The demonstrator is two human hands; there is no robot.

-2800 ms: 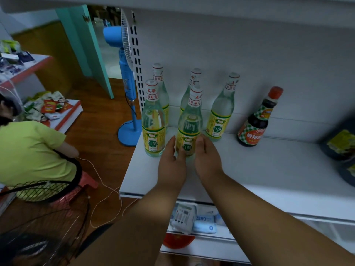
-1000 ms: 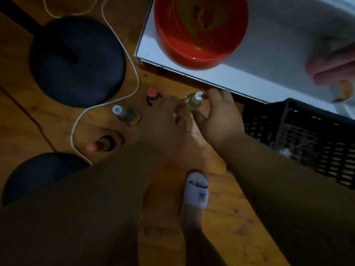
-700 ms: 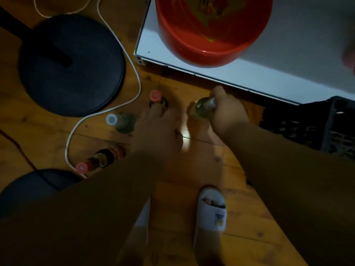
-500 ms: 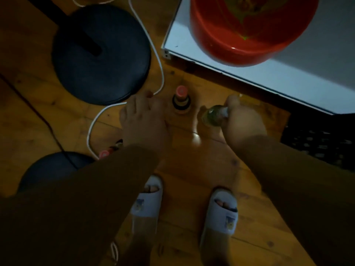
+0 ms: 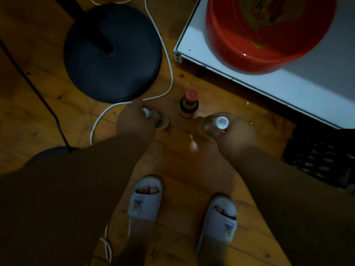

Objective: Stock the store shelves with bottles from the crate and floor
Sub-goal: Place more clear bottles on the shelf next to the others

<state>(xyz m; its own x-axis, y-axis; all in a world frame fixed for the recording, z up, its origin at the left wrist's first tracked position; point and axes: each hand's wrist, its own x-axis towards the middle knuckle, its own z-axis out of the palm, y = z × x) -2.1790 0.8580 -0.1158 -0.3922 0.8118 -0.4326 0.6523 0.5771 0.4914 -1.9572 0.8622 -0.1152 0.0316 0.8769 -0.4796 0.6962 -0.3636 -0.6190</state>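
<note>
Bottles gripped on the floor, one in each hand

Left hand [image 5: 134, 121] is curled round the neck of a clear bottle [image 5: 160, 120], which leans with its cap toward 9 o'clock and its base toward 3 o'clock. Right hand [image 5: 233, 129] is clamped on a second clear bottle [image 5: 206, 125], held near upright so that its white cap [image 5: 221, 122] faces the camera and its long axis runs almost along the line of sight. Between the two hands, just beyond them at 12 o'clock, a dark red-capped bottle [image 5: 188, 105] stands on the wooden floor [image 5: 192, 189], about equally near to either hand and touched by neither. White shelf base [image 5: 278, 89] with a red basin [image 5: 269, 35] lies at 1 to 2 o'clock; judged from this, the loaded hands must rise that way. Black crate [image 5: 322, 156] at 3 o'clock is cut off by the frame edge and the right forearm, its contents unreadable. Dim light hides the labels, and whether either held bottle has left the floor cannot be told.
</note>
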